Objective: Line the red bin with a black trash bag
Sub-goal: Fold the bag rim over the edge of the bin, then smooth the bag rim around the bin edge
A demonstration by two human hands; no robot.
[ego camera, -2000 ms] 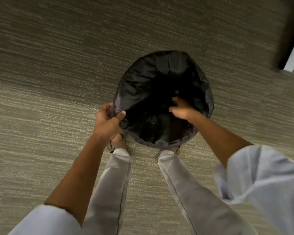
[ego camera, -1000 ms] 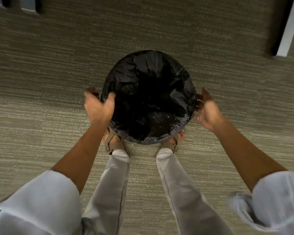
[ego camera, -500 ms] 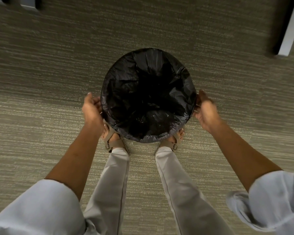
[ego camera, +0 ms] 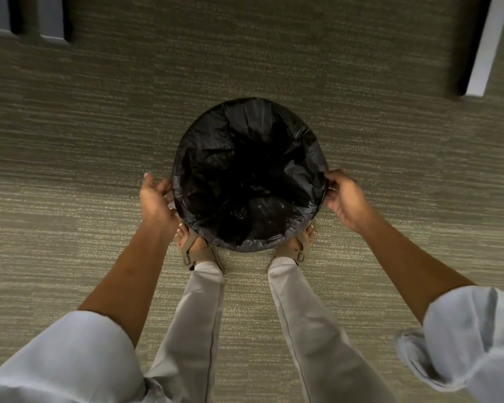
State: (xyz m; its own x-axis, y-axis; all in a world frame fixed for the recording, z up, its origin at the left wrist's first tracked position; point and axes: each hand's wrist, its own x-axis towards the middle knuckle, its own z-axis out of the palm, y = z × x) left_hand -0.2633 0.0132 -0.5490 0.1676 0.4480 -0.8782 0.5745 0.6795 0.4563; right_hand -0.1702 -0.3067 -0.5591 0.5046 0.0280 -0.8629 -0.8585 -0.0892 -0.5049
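A round bin stands on the carpet just in front of my feet. The black trash bag (ego camera: 248,175) covers its whole opening and folds over the rim, so none of the bin's red shows. My left hand (ego camera: 155,199) is at the bin's left side with fingers curled around the bag's folded edge. My right hand (ego camera: 344,196) is at the right side, fingers and thumb pinching the bag's edge at the rim. The bag's inside is crumpled and dark.
Striped grey-beige carpet (ego camera: 390,170) lies all around. My sandalled feet (ego camera: 197,248) touch the bin's near side. Pale furniture legs (ego camera: 53,21) stand at the top left and a white upright panel (ego camera: 483,50) at the top right.
My right hand came out of the bag and went to the bin's right rim. Both hands moved down along the sides and now grip the bag's edge.
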